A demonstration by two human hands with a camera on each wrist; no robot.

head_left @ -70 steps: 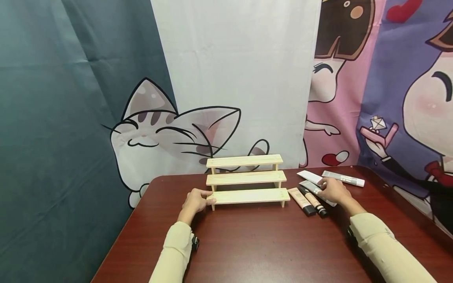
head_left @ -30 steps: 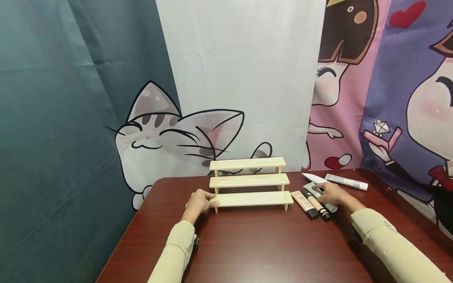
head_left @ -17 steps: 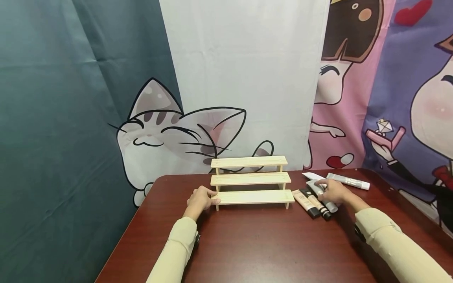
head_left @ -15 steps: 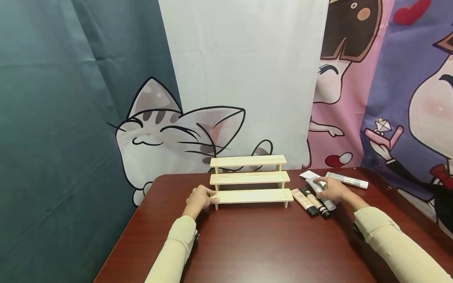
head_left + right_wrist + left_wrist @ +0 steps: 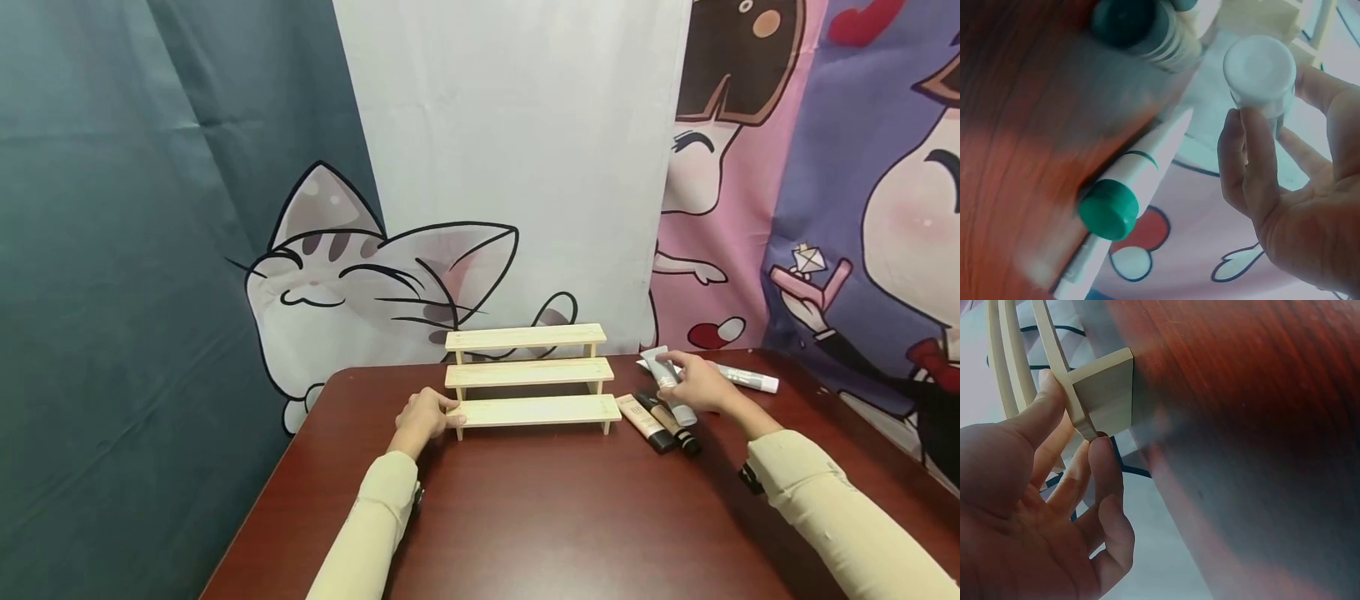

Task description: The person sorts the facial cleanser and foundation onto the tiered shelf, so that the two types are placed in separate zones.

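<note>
My left hand (image 5: 422,418) grips the left end of the lowest board of a three-tier wooden display stand (image 5: 540,411). In the left wrist view the thumb (image 5: 1047,406) lies on top of the board and a fingertip is at its lower edge. My right hand (image 5: 705,385) pinches a silver-grey squeeze tube (image 5: 660,371) between thumb and fingers, its pale cap (image 5: 1260,69) facing the right wrist camera. The tube is raised over the others, tilted, flat end away from me. Below it lie a beige tube with black cap (image 5: 641,418) and a black-ended beige tube (image 5: 681,432).
A white tube with a green cap (image 5: 1141,165) lies behind the right hand, mostly hidden in the head view. Farther right is another grey tube with a white cap (image 5: 750,379). The brown table (image 5: 525,517) ends at a printed cloth backdrop (image 5: 510,150).
My right hand has taken hold of the silver-grey tube among the others and lifted it up and away from me. The left hand keeps its grip on the stand.
</note>
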